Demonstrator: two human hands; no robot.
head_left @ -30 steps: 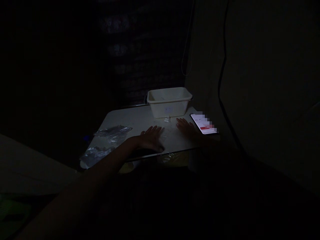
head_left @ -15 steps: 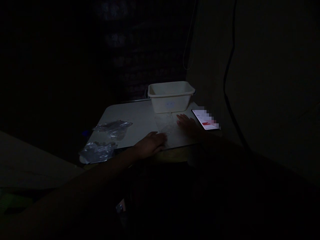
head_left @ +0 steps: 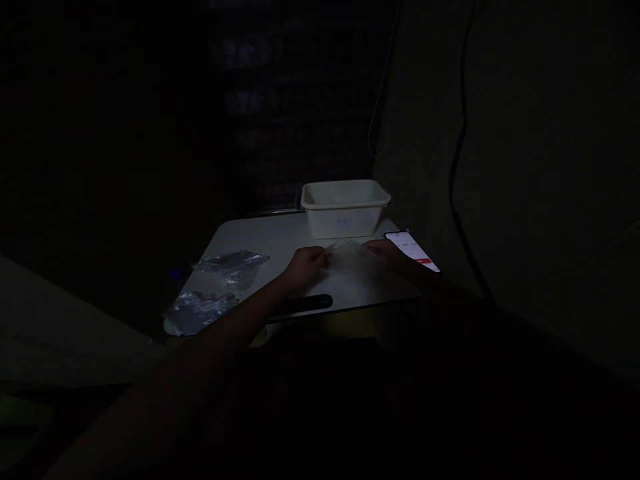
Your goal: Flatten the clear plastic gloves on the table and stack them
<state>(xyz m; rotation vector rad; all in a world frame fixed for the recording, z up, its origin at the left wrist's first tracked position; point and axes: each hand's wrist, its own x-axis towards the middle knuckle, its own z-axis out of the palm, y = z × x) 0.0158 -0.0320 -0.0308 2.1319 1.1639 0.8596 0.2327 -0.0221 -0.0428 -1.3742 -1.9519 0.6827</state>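
Observation:
A clear plastic bag [head_left: 350,257] is stretched between my two hands over the white table [head_left: 270,233]. My left hand [head_left: 304,267] pinches its left edge, with the fingers closed. On the far right edge, my right hand [head_left: 384,253] also grips the bag, though its fingers are partly hidden in the dark. Just beyond the bag stands a cream plastic tub [head_left: 345,217], upright. Motion blurs the near part of the bag.
Crumpled clear plastic [head_left: 235,263] lies on the table's left side, with more plastic [head_left: 197,312] at the near left corner. A lit phone [head_left: 415,252] rests at the right edge. A dark slot [head_left: 305,304] runs along the front edge. A cable [head_left: 457,160] hangs on the right.
Both hands lay flat by the bag on the table before. Now they have closed on its edges and lifted it. The dark slot in front has come into view.

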